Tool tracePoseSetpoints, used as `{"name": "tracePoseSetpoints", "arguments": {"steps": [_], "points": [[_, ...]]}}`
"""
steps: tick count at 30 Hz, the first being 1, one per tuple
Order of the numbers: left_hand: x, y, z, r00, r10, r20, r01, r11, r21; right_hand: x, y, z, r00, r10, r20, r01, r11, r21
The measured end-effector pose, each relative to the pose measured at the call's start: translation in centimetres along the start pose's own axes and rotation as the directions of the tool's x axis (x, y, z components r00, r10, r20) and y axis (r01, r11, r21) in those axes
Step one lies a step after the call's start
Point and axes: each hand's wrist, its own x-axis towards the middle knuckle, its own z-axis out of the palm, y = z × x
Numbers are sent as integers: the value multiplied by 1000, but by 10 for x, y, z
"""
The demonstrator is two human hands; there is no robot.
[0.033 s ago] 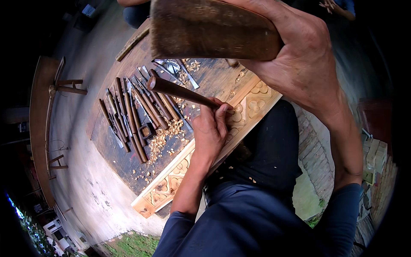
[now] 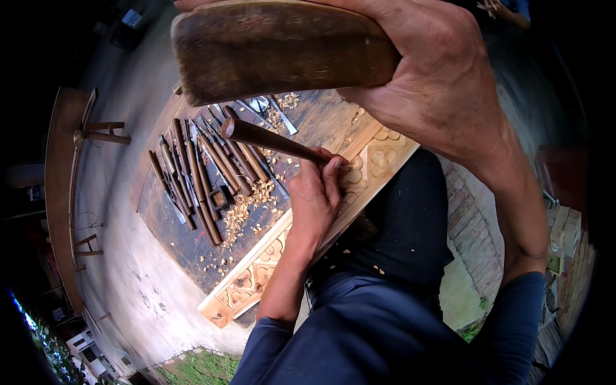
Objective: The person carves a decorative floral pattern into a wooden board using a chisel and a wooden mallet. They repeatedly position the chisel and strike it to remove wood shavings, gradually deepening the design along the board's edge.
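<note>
My left hand (image 2: pixel 313 200) is closed around a chisel (image 2: pixel 273 140). Its dark wooden handle leans up and left, while my fingers hide the blade end. Beneath that hand lies a long pale board (image 2: pixel 385 156) carved with rows of petal and triangle patterns. My right hand (image 2: pixel 443 86) grips a worn, dark wooden mallet (image 2: pixel 282 52), held high near the camera above the chisel. The mallet and the chisel's handle end are apart. Left of the chisel, several more carving chisels (image 2: pixel 200 176) with brown handles lie side by side on the wooden tabletop (image 2: pixel 168 224).
Curled wood shavings (image 2: pixel 240 215) are scattered around the tools, with a small dark square block (image 2: pixel 220 197) among them. A long wooden bench (image 2: pixel 62 192) stands off to the left. Another person's hand (image 2: pixel 493 8) shows at the upper right. Stacked bricks (image 2: pixel 564 237) stand at the right.
My right hand has swung the mallet leftward, so more of its head shows and it covers the far tools. My left hand, the chisel and the board have stayed in place.
</note>
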Motion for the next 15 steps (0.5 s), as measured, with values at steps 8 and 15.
{"name": "tracePoseSetpoints", "arguments": {"steps": [8, 15], "points": [[-2, 2, -5, 996, 48, -78, -48, 999, 2, 49, -12, 36, 964, -216, 155, 216, 976, 19], [-3, -1, -4, 998, 33, -57, -33, 999, 3, 46, -13, 41, 958, -226, 175, 221, 974, 50]]}}
